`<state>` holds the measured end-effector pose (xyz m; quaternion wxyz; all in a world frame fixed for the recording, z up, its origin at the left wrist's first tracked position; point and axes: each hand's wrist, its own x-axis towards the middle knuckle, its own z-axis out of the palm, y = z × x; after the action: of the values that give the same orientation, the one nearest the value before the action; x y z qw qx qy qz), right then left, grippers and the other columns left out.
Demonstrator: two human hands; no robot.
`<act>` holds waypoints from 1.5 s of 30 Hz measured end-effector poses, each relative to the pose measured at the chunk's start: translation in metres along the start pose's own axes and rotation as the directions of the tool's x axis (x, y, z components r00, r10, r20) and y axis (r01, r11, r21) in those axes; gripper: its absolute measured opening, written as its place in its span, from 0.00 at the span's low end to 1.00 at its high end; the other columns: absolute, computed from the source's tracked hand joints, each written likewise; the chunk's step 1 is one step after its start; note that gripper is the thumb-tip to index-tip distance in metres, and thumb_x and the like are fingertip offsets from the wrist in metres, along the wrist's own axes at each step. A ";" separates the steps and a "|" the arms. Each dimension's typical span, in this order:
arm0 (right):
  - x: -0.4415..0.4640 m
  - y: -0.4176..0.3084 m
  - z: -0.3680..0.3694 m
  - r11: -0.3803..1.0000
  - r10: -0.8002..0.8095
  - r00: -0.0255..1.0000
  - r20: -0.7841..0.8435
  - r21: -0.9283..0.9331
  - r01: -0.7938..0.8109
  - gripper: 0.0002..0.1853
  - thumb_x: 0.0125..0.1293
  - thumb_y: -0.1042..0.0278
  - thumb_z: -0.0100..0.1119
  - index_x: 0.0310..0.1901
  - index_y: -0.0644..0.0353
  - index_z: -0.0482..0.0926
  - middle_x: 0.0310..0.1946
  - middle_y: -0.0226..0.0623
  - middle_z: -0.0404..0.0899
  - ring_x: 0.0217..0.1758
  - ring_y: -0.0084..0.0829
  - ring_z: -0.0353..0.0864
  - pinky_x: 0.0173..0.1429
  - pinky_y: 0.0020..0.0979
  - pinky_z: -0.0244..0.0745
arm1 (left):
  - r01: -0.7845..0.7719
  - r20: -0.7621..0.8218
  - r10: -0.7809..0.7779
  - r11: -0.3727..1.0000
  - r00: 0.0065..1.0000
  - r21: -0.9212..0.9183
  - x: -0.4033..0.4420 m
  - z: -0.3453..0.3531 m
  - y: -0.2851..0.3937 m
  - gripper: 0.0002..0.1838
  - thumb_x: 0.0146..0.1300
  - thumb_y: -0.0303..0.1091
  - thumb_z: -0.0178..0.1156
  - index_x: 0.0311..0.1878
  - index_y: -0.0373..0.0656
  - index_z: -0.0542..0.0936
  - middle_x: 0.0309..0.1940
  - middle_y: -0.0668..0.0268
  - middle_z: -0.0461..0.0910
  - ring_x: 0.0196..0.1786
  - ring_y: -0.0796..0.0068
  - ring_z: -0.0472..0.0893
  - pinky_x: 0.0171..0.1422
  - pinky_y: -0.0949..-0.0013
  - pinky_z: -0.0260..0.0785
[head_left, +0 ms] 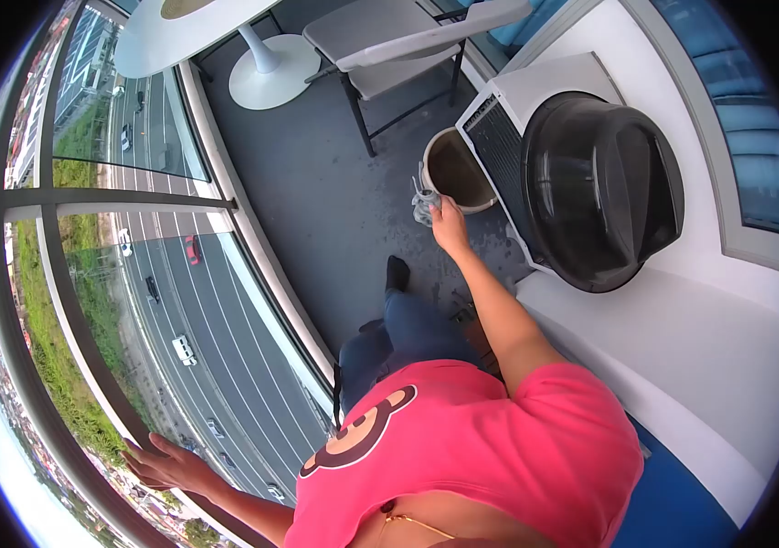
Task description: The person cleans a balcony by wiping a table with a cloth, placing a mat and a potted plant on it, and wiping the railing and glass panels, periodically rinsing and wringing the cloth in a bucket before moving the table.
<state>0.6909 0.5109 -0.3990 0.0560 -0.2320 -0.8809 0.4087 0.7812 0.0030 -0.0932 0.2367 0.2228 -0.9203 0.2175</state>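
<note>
My right hand (449,224) is closed round a crumpled grey cloth (425,206), with thin pale strands at its upper end. The cloth is beside the rim of a round beige bucket (431,153), whose inside looks dark brown. At the lower left, my left hand (165,464) has its fingers stretched out at the balcony railing (101,388). Whether the palm rests on the rail or the glass, I cannot tell.
A white round-based table (266,80) and a grey folding chair (380,64) stand at the back. On the right, a black lidded tub (581,192) is by a white appliance with a dark grille (502,151). The grey floor (316,183) has wet spots near the bucket.
</note>
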 end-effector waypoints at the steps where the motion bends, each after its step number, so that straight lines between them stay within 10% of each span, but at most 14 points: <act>1: 0.015 0.014 -0.006 0.998 -0.036 0.997 -0.072 -0.052 0.032 0.16 0.62 0.71 0.52 0.50 0.67 0.72 0.50 0.47 0.74 0.55 0.49 0.71 0.59 0.39 0.65 | -0.064 -0.025 0.061 0.993 0.998 -0.095 0.010 0.001 0.031 0.29 0.68 0.58 0.39 0.66 0.53 0.63 0.63 0.58 0.63 0.67 0.61 0.59 0.68 0.47 0.49; 5: 0.044 0.086 0.001 0.886 0.177 0.984 -0.021 -0.432 -0.169 0.26 0.58 0.62 0.56 0.57 0.66 0.69 0.57 0.52 0.69 0.61 0.47 0.67 0.65 0.38 0.61 | -0.145 0.134 0.323 0.708 0.937 -0.692 0.014 0.033 0.178 0.27 0.68 0.50 0.47 0.65 0.47 0.65 0.64 0.59 0.62 0.69 0.59 0.55 0.68 0.50 0.50; 9: 0.063 0.123 0.001 0.820 0.572 0.755 0.321 -0.240 -0.520 0.30 0.62 0.58 0.53 0.63 0.64 0.63 0.61 0.55 0.64 0.65 0.48 0.63 0.66 0.38 0.59 | -0.072 0.219 0.750 0.335 0.624 -0.939 -0.017 0.078 0.339 0.23 0.64 0.37 0.53 0.62 0.42 0.67 0.63 0.55 0.63 0.69 0.52 0.54 0.71 0.53 0.45; 11: 0.070 0.163 0.026 0.849 0.525 0.840 0.136 -0.155 -0.506 0.28 0.62 0.58 0.52 0.60 0.65 0.66 0.56 0.57 0.68 0.60 0.52 0.67 0.63 0.41 0.62 | -0.044 0.173 0.875 0.215 0.452 -0.976 -0.049 0.124 0.414 0.23 0.63 0.39 0.54 0.61 0.42 0.68 0.60 0.53 0.68 0.67 0.51 0.59 0.69 0.53 0.50; 15: 0.099 0.222 0.062 0.887 0.457 0.875 -0.163 0.004 -0.462 0.25 0.63 0.57 0.49 0.57 0.66 0.68 0.52 0.59 0.71 0.56 0.56 0.69 0.61 0.43 0.64 | 0.394 0.270 0.953 0.303 -0.137 -0.868 -0.110 0.182 0.564 0.26 0.66 0.47 0.49 0.64 0.44 0.66 0.64 0.55 0.63 0.69 0.58 0.57 0.70 0.60 0.50; 22: 0.142 0.309 0.123 0.792 0.601 0.765 -0.231 0.038 -0.610 0.43 0.60 0.46 0.54 0.67 0.66 0.49 0.63 0.69 0.51 0.67 0.60 0.53 0.69 0.44 0.55 | 0.812 0.205 0.865 0.501 -0.459 -0.298 -0.236 0.219 0.752 0.38 0.64 0.60 0.44 0.70 0.46 0.54 0.71 0.59 0.52 0.73 0.61 0.47 0.75 0.57 0.31; 29: 0.164 0.264 0.129 0.723 0.400 0.782 -0.477 0.689 0.051 0.27 0.51 0.53 0.64 0.45 0.69 0.76 0.51 0.51 0.72 0.60 0.47 0.66 0.60 0.40 0.63 | 0.772 0.039 0.785 0.616 -0.618 -0.158 -0.314 0.281 0.838 0.33 0.61 0.63 0.46 0.60 0.46 0.66 0.55 0.59 0.72 0.58 0.63 0.69 0.65 0.53 0.56; 32: 0.157 0.206 0.142 0.968 0.037 0.693 -0.720 0.198 0.155 0.25 0.47 0.51 0.68 0.37 0.66 0.77 0.43 0.40 0.75 0.49 0.43 0.71 0.57 0.38 0.61 | 0.984 -0.556 0.815 0.093 -0.163 -0.151 -0.340 0.323 0.859 0.19 0.63 0.53 0.54 0.40 0.45 0.76 0.31 0.63 0.77 0.37 0.65 0.76 0.45 0.62 0.70; 35: 0.161 0.239 0.156 0.981 -0.010 0.579 -0.815 0.104 0.164 0.16 0.54 0.58 0.63 0.34 0.64 0.76 0.40 0.39 0.74 0.48 0.43 0.69 0.53 0.43 0.60 | 0.822 -0.268 0.778 0.555 -0.568 -0.131 -0.329 0.325 0.895 0.26 0.60 0.57 0.56 0.40 0.39 0.75 0.28 0.64 0.76 0.38 0.63 0.76 0.46 0.57 0.69; 36: 0.160 0.257 0.153 0.994 -0.029 0.528 -0.849 0.031 0.104 0.13 0.57 0.61 0.59 0.35 0.64 0.75 0.41 0.39 0.72 0.48 0.43 0.69 0.52 0.44 0.60 | 0.958 0.083 0.969 0.243 -0.233 -0.151 -0.320 0.286 0.863 0.25 0.62 0.55 0.54 0.42 0.38 0.75 0.29 0.64 0.77 0.40 0.62 0.76 0.47 0.55 0.69; 37: 0.155 0.277 0.148 0.997 0.019 0.485 -0.874 -0.021 -0.076 0.13 0.57 0.61 0.59 0.36 0.64 0.75 0.42 0.41 0.71 0.48 0.44 0.68 0.52 0.45 0.61 | 0.829 0.352 0.915 0.349 -0.199 -0.437 -0.309 0.263 0.855 0.23 0.64 0.51 0.53 0.45 0.37 0.76 0.37 0.60 0.79 0.43 0.60 0.77 0.49 0.56 0.69; 38: 0.150 0.301 0.142 0.903 0.094 0.469 -0.878 -0.123 -0.411 0.15 0.57 0.62 0.58 0.41 0.62 0.75 0.43 0.42 0.70 0.47 0.46 0.68 0.52 0.45 0.61 | 0.786 0.345 0.925 0.330 -0.159 -0.523 -0.295 0.244 0.836 0.23 0.66 0.50 0.50 0.53 0.39 0.72 0.46 0.56 0.76 0.50 0.61 0.74 0.54 0.56 0.66; 42: 0.136 0.333 0.125 0.896 0.253 0.771 -0.585 -0.160 -0.415 0.25 0.61 0.53 0.52 0.57 0.57 0.66 0.55 0.45 0.67 0.57 0.51 0.66 0.58 0.49 0.63 | 0.735 -0.013 0.992 0.084 -0.126 -0.672 -0.303 0.268 0.851 0.28 0.65 0.45 0.52 0.62 0.36 0.65 0.63 0.54 0.64 0.62 0.57 0.66 0.63 0.52 0.58; 45: 0.142 0.343 0.138 0.829 0.389 0.821 -0.418 -0.230 -0.510 0.23 0.63 0.53 0.48 0.53 0.60 0.70 0.53 0.49 0.72 0.56 0.53 0.70 0.60 0.44 0.66 | 0.441 0.228 0.957 0.284 -0.177 -0.851 -0.327 0.301 0.877 0.31 0.64 0.46 0.52 0.66 0.40 0.61 0.67 0.53 0.57 0.68 0.55 0.58 0.68 0.48 0.47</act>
<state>0.6494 0.6710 -0.7586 0.0738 -0.5115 -0.8307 0.2073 0.4871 0.6586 -0.7646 -0.5041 -0.1775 -0.7127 -0.4543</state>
